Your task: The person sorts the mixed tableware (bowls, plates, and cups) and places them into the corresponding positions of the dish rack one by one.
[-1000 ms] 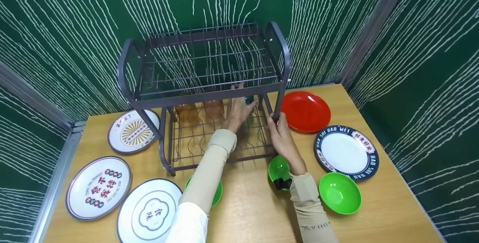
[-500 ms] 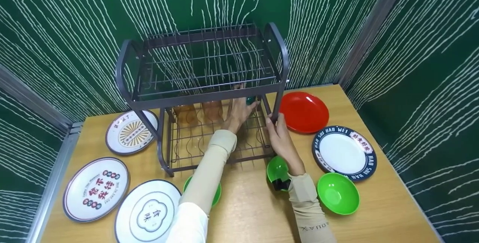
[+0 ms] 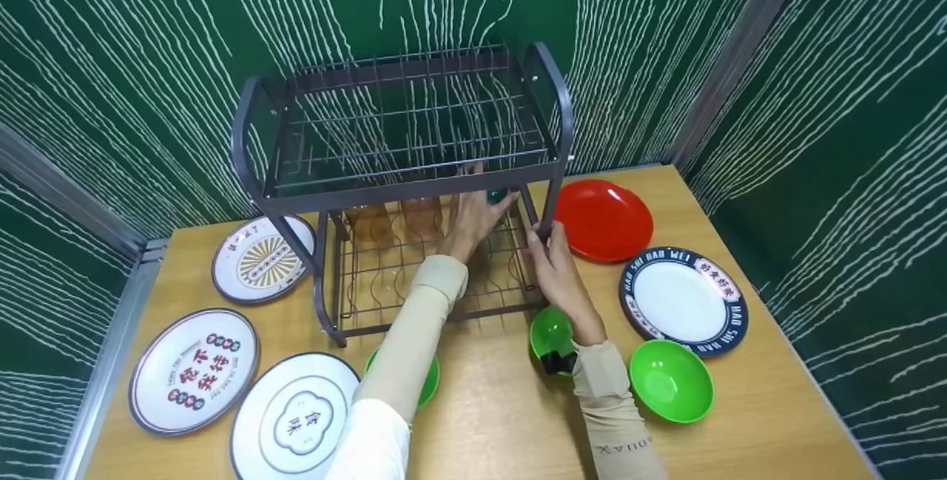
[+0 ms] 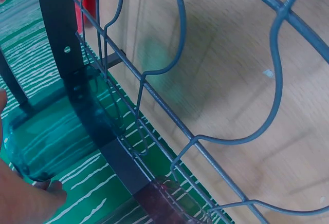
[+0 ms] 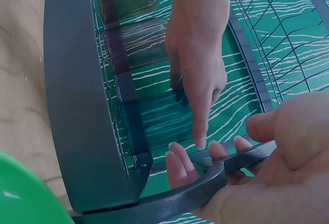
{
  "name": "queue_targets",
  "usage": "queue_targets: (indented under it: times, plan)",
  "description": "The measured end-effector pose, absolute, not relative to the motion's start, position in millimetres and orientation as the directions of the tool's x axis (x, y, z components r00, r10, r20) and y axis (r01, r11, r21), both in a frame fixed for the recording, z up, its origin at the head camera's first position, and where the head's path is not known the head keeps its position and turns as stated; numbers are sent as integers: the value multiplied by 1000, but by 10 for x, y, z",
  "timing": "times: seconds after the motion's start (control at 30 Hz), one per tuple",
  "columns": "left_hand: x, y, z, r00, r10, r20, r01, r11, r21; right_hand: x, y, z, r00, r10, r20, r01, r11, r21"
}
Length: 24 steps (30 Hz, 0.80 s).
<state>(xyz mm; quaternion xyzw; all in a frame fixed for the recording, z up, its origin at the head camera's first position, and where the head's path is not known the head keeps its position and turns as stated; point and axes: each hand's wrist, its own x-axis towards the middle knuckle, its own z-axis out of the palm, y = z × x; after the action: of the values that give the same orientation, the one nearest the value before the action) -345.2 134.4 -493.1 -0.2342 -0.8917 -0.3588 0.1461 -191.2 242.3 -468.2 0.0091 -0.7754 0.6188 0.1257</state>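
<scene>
My left hand [image 3: 473,221] reaches into the lower tier of a dark two-tier dish rack [image 3: 414,193]. Its fingers and thumb are around the base end of a teal glass [image 4: 51,131], which rests on the wire shelf at the right end. The upper tier partly hides that hand in the head view. Gripping the rack's right front post is my right hand [image 3: 558,265], its fingers curled round the bar in the right wrist view. An amber glass [image 3: 370,225] and a pinkish glass [image 3: 422,220] stand left of the left hand on the same tier.
A red plate [image 3: 605,221], a dark-rimmed plate [image 3: 681,299] and a green bowl [image 3: 669,384] lie to the right. Another green bowl [image 3: 549,330] sits below my right wrist. Several patterned plates [image 3: 194,370] lie left; my left arm partly covers a third green bowl [image 3: 430,382].
The left thumb has shifted slightly to the right, and a little more of the teal glass shows. My right hand stays on the post.
</scene>
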Motion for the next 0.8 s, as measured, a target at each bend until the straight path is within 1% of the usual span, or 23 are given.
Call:
queue_targets:
  times: [0.1,0.2,0.3,0.47,0.53,0.67,0.73,0.8]
  plan:
    - [-3430,1316,-4923,-820,301,486,541,685,488,-1911,2417,-4683,-969,142,202,-164,244,-956]
    - [-3404,1300,-4917,-786,287,547,563,698,443,-1912,2415,-4682,-968,140,207,-169,241,-956]
    - [-3372,1290,-4900,-763,275,584,583,684,439,-1908,2419,-4678,-968,139,209,-172,237,-956]
    - [-3305,1255,-4862,-751,279,599,591,689,419,-1900,2438,-4672,-972,126,200,-165,243,-956]
    - [-3276,1240,-4857,-732,283,620,610,678,410,-1902,2451,-4681,-973,120,196,-163,242,-957]
    - [-3221,1205,-4857,-668,283,688,662,648,376,-1925,2499,-4763,-977,103,184,-156,232,-960]
    - [-3194,1186,-4857,-656,278,701,673,637,377,-1941,2531,-4841,-978,105,178,-148,247,-958]
    - [-3171,1159,-4862,-657,275,702,677,625,389,-1945,2560,-4914,-981,105,163,-129,270,-954]
